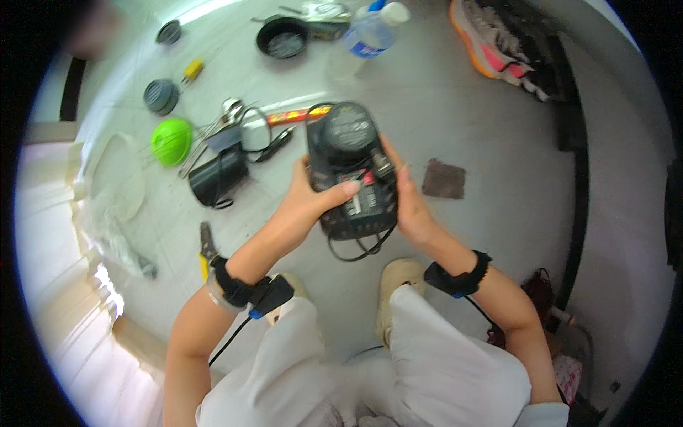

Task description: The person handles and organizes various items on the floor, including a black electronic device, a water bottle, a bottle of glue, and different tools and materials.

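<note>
A black electrical device (349, 139) with a round raised end and a label is held up between my two hands. My left hand (309, 205) grips its left side, with the thumb lying across the label. Along the opposite side, my right hand (411, 205) supports the device, its fingers partly hidden behind it. A loop of black cable (363, 253) hangs from the near end. A metal connector (382, 163) rests against the body beside the label. Below the device are grey floor and my beige shoes (400, 293).
Left lie a black cylindrical container (219, 176), a bright green bowl-shaped object (171, 141) and yellow-handled pliers (206, 248). Farther off are a black round pan (283, 37), a plastic bottle (376, 32) and running shoes (496, 50). A brown square (444, 179) lies to the right.
</note>
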Available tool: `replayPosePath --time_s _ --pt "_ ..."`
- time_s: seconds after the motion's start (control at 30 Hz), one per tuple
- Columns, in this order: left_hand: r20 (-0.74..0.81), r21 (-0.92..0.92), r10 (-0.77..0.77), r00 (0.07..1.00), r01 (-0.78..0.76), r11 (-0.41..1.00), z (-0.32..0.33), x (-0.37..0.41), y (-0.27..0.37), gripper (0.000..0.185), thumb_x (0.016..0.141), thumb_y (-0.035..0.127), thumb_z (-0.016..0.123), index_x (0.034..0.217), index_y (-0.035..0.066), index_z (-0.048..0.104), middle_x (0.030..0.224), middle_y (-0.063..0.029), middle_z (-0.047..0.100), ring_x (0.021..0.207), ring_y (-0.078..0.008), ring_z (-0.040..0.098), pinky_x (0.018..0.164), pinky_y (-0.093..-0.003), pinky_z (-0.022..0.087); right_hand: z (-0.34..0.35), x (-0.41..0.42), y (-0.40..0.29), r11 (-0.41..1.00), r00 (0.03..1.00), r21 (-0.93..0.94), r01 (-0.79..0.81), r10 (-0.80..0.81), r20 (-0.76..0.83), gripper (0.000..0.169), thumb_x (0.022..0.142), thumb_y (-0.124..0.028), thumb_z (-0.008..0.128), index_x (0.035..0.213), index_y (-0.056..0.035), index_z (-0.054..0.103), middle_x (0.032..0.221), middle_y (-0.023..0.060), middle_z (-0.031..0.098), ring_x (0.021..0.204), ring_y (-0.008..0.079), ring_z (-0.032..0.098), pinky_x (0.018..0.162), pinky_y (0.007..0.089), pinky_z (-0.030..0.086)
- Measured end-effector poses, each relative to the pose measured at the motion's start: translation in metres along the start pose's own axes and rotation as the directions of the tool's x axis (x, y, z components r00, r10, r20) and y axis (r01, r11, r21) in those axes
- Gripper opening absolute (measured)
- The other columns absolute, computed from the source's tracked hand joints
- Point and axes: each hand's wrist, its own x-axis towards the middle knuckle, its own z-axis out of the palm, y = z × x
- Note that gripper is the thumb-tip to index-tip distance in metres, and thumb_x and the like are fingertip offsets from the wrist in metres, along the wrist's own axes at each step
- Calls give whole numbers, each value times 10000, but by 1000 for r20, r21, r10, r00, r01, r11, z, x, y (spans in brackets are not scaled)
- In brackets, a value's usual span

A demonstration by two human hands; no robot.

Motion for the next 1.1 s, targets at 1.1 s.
replayPosePath --time_s 1.1 --pt "211 765 -77 974 -116 633 11 -28 1 737 802 143 659 1382 63 211 1232 -141 399 1021 -225 515 869 -363 421 -220 -142 -31 880 577 475 -4 390 -718 449 859 -358 595 1196 -79 491 1151 70 554 1011 213 568 891 358 477"
